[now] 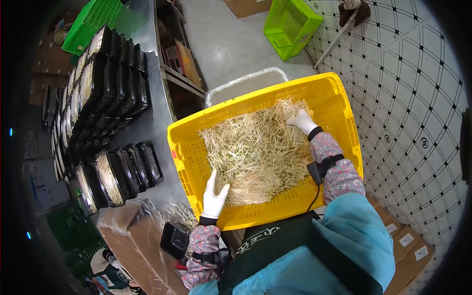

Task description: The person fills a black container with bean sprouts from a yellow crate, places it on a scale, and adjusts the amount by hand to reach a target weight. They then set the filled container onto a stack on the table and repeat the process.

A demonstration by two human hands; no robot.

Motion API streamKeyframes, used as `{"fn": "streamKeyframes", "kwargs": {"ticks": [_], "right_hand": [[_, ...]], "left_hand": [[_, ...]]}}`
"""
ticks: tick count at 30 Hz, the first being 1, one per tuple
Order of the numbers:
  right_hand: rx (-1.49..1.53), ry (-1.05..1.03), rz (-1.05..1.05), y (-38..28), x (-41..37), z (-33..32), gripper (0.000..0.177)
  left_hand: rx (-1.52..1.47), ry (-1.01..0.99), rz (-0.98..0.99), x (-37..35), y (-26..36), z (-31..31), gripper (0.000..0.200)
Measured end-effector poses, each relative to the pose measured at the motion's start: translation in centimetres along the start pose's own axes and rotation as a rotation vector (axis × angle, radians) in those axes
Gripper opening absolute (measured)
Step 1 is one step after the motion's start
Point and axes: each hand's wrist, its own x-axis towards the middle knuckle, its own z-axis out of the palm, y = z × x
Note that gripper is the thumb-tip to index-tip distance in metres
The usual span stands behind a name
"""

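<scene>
A yellow plastic crate (260,216) lies before me, holding a broad heap of pale bean sprouts (255,147). My left hand (214,198), in a white glove, is at the crate's near left corner, beside the sprouts; its thumb stands apart from the fingers and nothing is in it. At the far right of the heap, my white-gloved right hand (301,121) is closed on bean sprouts, with its fingertips partly hidden among them. Both forearms wear flowered sleeves with strapped-on black devices.
Filled black trays (105,93) are stacked on the metal table (142,29) at left, with several more trays (115,177) nearer. An empty black tray (175,240) sits by my left sleeve. Behind the crate are a whitish tub (246,84) and a green crate (293,27). Another person (110,273) is at lower left.
</scene>
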Motion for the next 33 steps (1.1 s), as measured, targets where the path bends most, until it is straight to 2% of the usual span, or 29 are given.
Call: {"fn": "streamKeyframes", "kwargs": {"ticks": [2, 4, 5, 7, 8, 11, 12, 15, 16, 19, 20, 22, 23, 25, 26, 28, 31, 32, 33], "right_hand": [[0.085, -0.101, -0.355, 0.4, -0.4, 1.3, 0.086], [-0.182, -0.21, -0.537, -2.9, -3.4, 2.9, 0.089], [-0.491, -0.265, -0.532, -6.3, -6.1, 3.6, 0.094], [-0.517, -0.434, -0.677, -6.4, -7.1, 5.0, 0.097], [-0.524, -0.418, -0.67, -6.0, -6.1, 4.8, 0.099], [-0.515, -0.192, -0.625, -3.5, -3.0, 2.0, 0.102], [-0.559, -0.238, -0.505, -3.1, -2.2, 1.1, 0.1], [-0.648, -0.226, -0.42, -1.9, -0.9, 2.5, 0.101], [-0.704, -0.227, -0.455, -1.5, -0.6, 3.9, 0.106], [-0.758, -0.187, -0.584, -0.5, -1.9, 7.9, 0.113], [-0.806, -0.273, -0.593, 0.0, -3.1, 8.0, 0.114], [-0.898, -0.442, -0.616, -0.7, -6.5, 7.7, 0.118], [-0.88, -0.392, -0.663, 1.8, -6.6, 8.4, 0.117], [-0.917, -0.4, -0.561, 3.5, -8.4, 8.3, 0.114], [-0.888, -0.396, -0.606, 4.5, -9.3, 8.2, 0.116], [-0.828, -0.375, -0.701, 5.0, -10.9, 7.7, 0.121], [-1.058, -0.303, -0.761, 3.6, -13.0, 8.0, 0.13], [-1.081, -0.38, -0.692, 2.7, -13.0, 8.2, 0.135], [-1.079, -0.372, -0.692, 2.5, -12.7, 8.7, 0.135]], "left_hand": [[-0.101, 0.061, -0.007, 0.7, 0.5, 0.0, 0.072], [-0.092, 0.088, -0.018, 1.6, 1.0, 0.4, 0.074], [-0.058, 0.085, -0.004, 2.3, 1.3, 0.6, 0.077], [0.051, 0.02, 0.073, 3.5, 2.2, 1.1, 0.085], [0.103, -0.015, 0.109, 4.1, 2.6, 1.3, 0.089], [0.373, -0.176, 0.208, 6.8, 3.2, 1.2, 0.1], [0.467, -0.222, 0.236, 8.1, 2.8, 1.5, 0.105], [0.752, -0.334, 0.311, 11.9, 2.0, 3.1, 0.118], [0.765, -0.341, 0.34, 13.3, 1.2, 3.9, 0.125], [0.84, -0.417, 0.152, 14.7, -1.1, 6.6, 0.133], [0.83, -0.489, 0.071, 14.3, -1.6, 7.2, 0.137], [0.83, -0.518, 0.125, 11.3, -1.7, 7.6, 0.139], [0.826, -0.528, 0.143, 9.6, -1.5, 7.4, 0.14], [0.721, -0.638, 0.143, 6.3, -1.1, 6.6, 0.141], [0.759, -0.623, 0.226, 4.6, -1.4, 6.5, 0.142], [0.85, -0.629, 0.186, 3.0, 1.5, 6.3, 0.146], [0.97, -0.582, 0.114, 2.8, 1.2, 7.4, 0.148], [0.988, -0.56, 0.095, 3.2, 0.9, 7.9, 0.149], [0.95, -0.54, 0.033, 4.0, 0.9, 8.4, 0.149]]}}
